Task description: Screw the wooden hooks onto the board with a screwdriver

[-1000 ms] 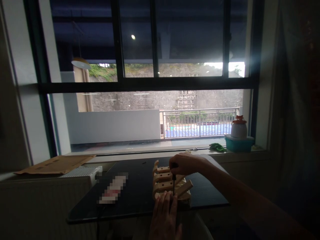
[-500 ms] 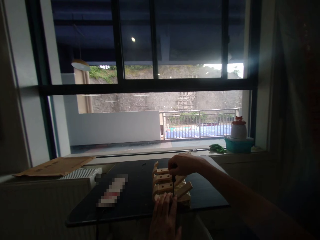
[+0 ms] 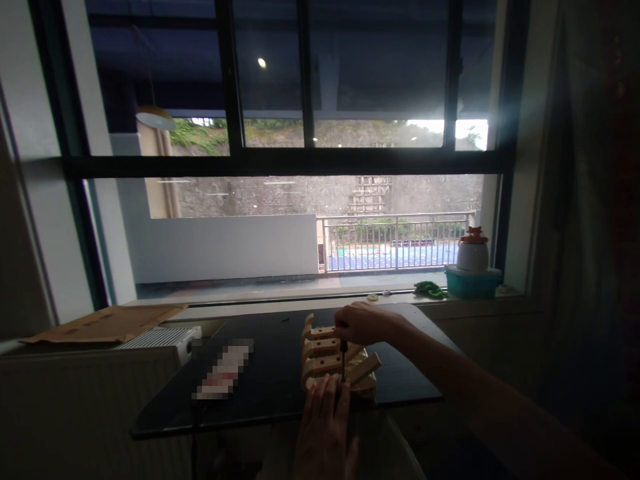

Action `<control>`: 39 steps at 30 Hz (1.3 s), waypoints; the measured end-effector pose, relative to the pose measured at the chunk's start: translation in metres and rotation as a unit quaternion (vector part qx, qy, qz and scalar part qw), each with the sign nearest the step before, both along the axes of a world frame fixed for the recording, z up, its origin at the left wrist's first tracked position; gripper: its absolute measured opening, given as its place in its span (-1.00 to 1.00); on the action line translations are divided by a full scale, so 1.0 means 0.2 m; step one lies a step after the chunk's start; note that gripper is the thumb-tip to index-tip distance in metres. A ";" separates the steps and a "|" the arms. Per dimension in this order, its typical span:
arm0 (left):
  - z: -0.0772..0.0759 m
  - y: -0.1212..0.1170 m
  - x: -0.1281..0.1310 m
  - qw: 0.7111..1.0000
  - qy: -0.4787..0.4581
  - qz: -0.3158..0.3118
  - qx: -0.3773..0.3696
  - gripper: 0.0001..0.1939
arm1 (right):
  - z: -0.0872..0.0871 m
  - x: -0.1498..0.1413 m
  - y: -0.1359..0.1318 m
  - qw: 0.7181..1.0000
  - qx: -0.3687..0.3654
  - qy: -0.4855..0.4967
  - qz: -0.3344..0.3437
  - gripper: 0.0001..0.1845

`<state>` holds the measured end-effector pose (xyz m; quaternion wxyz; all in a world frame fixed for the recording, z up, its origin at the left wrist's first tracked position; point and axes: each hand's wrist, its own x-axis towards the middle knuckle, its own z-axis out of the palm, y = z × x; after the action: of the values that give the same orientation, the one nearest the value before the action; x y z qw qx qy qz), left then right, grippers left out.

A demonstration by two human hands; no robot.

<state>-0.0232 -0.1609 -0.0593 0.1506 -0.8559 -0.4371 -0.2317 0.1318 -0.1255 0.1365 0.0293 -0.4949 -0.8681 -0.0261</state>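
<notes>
A wooden piece with several curved slats and dark round holes [image 3: 320, 348] stands on the dark tabletop [image 3: 270, 373]. My right hand [image 3: 367, 323] is closed round the handle of a screwdriver [image 3: 343, 363], which points straight down. Its tip reaches the nearest slat, beside my left fingertips; the exact contact is too small to make out. Stretched out over the front end of the wooden piece, my left hand [image 3: 325, 420] lies with its fingers flat against it. A loose wooden strip [image 3: 367, 370] slants up at the right side of the piece.
A blurred-out oblong item [image 3: 223, 370] lies on the left of the table. Small dark bits [image 3: 285, 321] are near its back edge. On the sill stand a teal box [image 3: 473, 283], a white bottle [image 3: 473, 255] and a green cloth [image 3: 430, 289]. Brown paper [image 3: 107, 323] rests on the radiator [image 3: 165, 340].
The view has shifted slightly, so the table and hands sit a little higher in the picture. Both hands keep their places on the screwdriver and the wooden piece.
</notes>
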 end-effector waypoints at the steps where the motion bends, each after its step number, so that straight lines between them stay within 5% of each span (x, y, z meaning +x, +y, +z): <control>1: 0.00 0.00 0.00 1.000 0.003 0.000 0.001 -0.29 | 0.01 0.00 0.00 1.000 -0.001 -0.003 0.000 -0.68; 39: 0.05 -0.05 0.03 0.999 -0.014 0.008 -0.049 -0.27 | 0.00 0.02 0.00 1.000 0.020 -0.003 -0.004 -0.62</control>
<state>-0.0179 -0.1702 -0.0497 0.1046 -0.8553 -0.4570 -0.2204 0.1363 -0.1261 0.1364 0.0367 -0.4979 -0.8653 -0.0447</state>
